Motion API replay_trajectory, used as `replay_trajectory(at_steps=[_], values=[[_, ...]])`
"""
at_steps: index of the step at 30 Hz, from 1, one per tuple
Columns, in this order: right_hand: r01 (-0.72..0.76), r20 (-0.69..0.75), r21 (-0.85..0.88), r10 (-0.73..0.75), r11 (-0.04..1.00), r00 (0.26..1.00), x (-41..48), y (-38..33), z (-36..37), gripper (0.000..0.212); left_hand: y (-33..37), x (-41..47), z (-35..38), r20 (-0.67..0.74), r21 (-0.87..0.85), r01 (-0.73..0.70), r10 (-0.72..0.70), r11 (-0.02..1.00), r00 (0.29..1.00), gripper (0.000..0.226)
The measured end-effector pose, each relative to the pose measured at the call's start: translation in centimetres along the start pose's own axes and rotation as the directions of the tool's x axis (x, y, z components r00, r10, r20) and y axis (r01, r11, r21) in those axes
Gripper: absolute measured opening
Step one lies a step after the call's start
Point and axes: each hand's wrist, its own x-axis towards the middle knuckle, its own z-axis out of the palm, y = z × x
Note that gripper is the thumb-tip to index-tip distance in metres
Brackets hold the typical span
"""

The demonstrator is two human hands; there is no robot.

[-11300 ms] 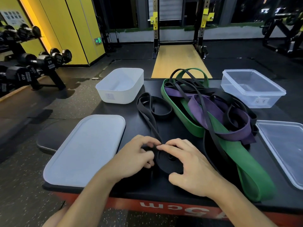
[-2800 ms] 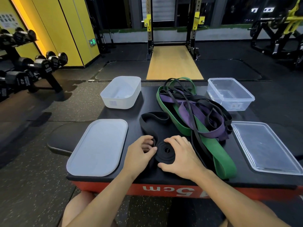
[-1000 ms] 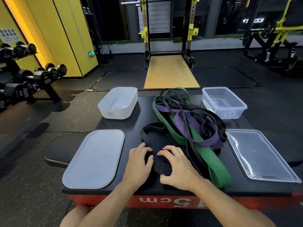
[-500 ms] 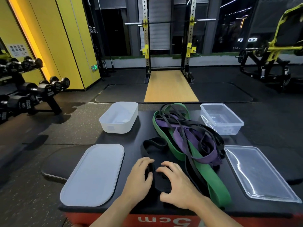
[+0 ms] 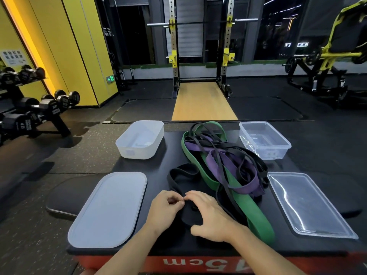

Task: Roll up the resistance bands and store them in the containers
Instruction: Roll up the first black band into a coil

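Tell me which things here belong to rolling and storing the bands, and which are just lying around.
For the job: black band, gripped by left hand and right hand; tangled band pile; white container; clear container; white lid; clear lid.
Just there: dumbbells; squat rack; yellow machine.

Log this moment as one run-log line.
step: rolling black resistance band | left hand: pinches band | right hand: cups coil | white container, clear container: no bands | tangled pile: unrolled

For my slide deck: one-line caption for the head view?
Left hand and right hand coil a black band; white container and clear container stand open.
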Motion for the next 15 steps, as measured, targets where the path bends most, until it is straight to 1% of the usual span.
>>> replay_trajectory(at_steps=[2, 4, 8, 10, 12, 15], values=[[-0.009, -0.008, -0.040, 0.009, 0.999, 1.000, 0.0, 0.0, 0.1, 0.084, -0.1, 0.4, -0.2, 0.028, 0.003, 0.018, -0.018, 1.000, 0.999, 0.019], [-0.042, -0.038, -0.080, 0.039, 0.996, 0.999, 0.0, -0.1, 0.5, 0.093, -0.1, 0.4, -0.3, 0.028, -0.002, 0.020, -0.020, 1.000, 0.999, 0.018], [-0.171, -0.186, -0.216, 0.132, 0.961, 0.974, -0.4, -0.1, 1.4, 0.111, -0.1, 0.1, 0.0, 0.001, -0.039, 0.012, -0.012, 0.999, 1.000, 0.019], [-0.215, -0.243, -0.249, 0.154, 0.944, 0.958, -0.6, -0.1, 1.6, 0.113, 0.0, -0.2, 0.1, -0.006, -0.055, 0.008, -0.008, 0.998, 1.000, 0.018], [-0.217, -0.250, -0.231, 0.158, 0.949, 0.955, -0.5, -0.2, 1.7, 0.112, 0.1, -0.4, 0.1, -0.017, -0.053, -0.008, 0.007, 0.999, 1.000, 0.018], [-0.204, -0.219, -0.165, 0.166, 0.965, 0.962, -0.5, 0.0, 1.4, 0.113, 0.4, -1.0, 0.2, -0.040, -0.061, -0.028, 0.025, 0.998, 0.999, 0.020]])
